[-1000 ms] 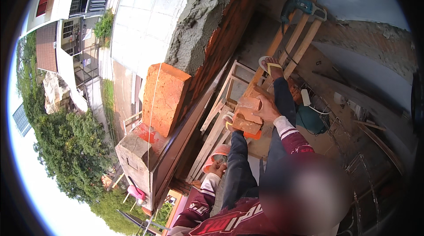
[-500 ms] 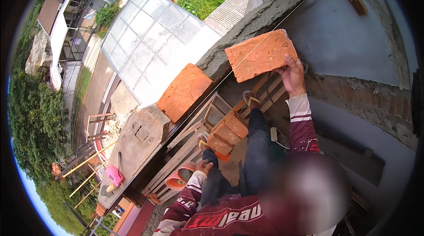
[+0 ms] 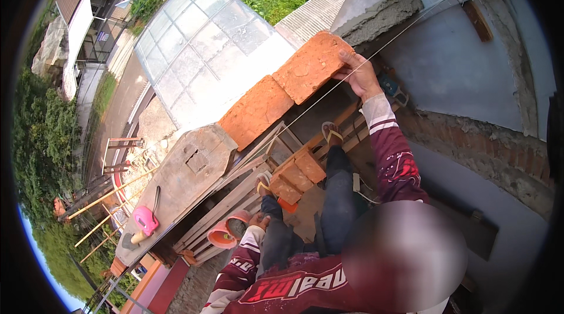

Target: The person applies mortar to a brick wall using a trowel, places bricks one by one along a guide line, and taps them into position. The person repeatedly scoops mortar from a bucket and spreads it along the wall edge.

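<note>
Running from lower left to upper right, the brick wall top [image 3: 205, 161] carries a laid red brick [image 3: 257, 112] and, further up the course, a grey mortar bed [image 3: 382, 15] that sits bare. Between these two lies the brick in hand [image 3: 311, 66]: its long axis follows the line of the wall, its lower-left end meeting the upper-right end of the laid brick, its far end reaching the start of the mortar. A taut mason's string [image 3: 405, 28] crosses along its upper-right part, parallel to that axis. The right hand [image 3: 359, 76] is by far the nearer one; its grip is closed on the brick's upper-right end, fingers over the top face, so the brick lies down and to the left of the palm. The left hand [image 3: 257, 220] hangs low beside the person's knee, well apart from the wall, next to an orange bucket [image 3: 226, 233]; whether its grip is clenched or slack cannot be told. A small stack of spare bricks [image 3: 296, 176] rests on the wooden scaffold planks [image 3: 235, 196] below
</note>
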